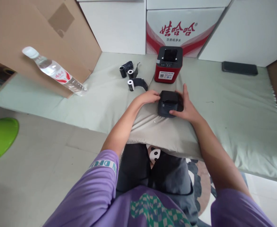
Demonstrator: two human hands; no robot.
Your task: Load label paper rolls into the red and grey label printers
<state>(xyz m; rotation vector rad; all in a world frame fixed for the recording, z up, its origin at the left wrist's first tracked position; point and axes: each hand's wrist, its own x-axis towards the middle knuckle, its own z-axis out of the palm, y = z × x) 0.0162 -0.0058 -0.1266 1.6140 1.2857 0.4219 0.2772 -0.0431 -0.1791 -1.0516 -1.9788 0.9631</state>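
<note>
Head cam: both hands on a small dark printer (170, 103) sitting on the pale cloth-covered table (223, 104), left hand (150, 96) gripping its left edge, right hand (187, 108) wrapped round the right side with thumb on the front. Red printer (168, 64) stands just behind it; paper rolls (130, 77) lie to the left, water bottle (54, 72) well apart.

Small printer (169, 105) on bed (235, 104), near edge, centre. Left hand (149, 96) touching its left side, right hand (187, 108) on its right side and near corner. Larger printer (168, 64) just behind, farther on bed. Paper rolls (131, 77) left of larger printer. Water bottle (54, 72) far left, leaning on cardboard box (34, 34). Flat device (239, 68) far right on bed. Printed carton (183, 30) behind larger printer.
</note>
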